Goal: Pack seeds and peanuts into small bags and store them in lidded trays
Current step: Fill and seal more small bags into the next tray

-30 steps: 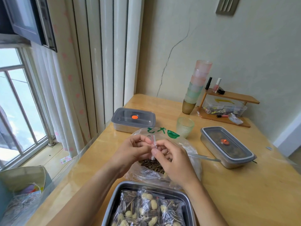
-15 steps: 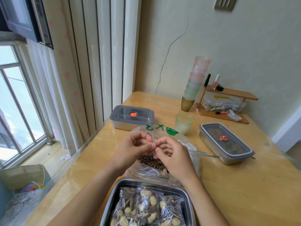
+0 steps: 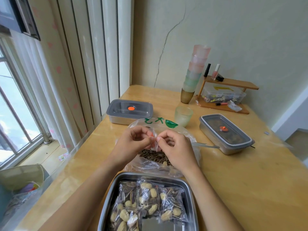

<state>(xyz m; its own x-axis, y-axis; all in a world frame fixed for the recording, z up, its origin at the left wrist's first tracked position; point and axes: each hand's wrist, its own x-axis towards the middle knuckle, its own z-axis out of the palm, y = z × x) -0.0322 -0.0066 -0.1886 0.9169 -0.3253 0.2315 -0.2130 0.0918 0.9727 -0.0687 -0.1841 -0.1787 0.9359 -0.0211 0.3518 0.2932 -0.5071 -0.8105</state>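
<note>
Small bag [image 3: 155,141] hangs between both hands, mouth up, long axis roughly vertical, directly over seed pile [image 3: 152,155] inside big plastic bag [image 3: 150,165]; left hand [image 3: 133,141] and right hand [image 3: 177,148] each pinch its top edge between thumb and forefinger, other fingers curled, both equally near; bag looks empty, probably being pulled open for filling. Counts: one small bag in hand; one big bag; three steel trays, left lidded tray [image 3: 130,112], right lidded tray [image 3: 226,135], open tray [image 3: 150,175] nearest the person; filled packets [image 3: 148,202] in it, at least five, exact number unclear.
</note>
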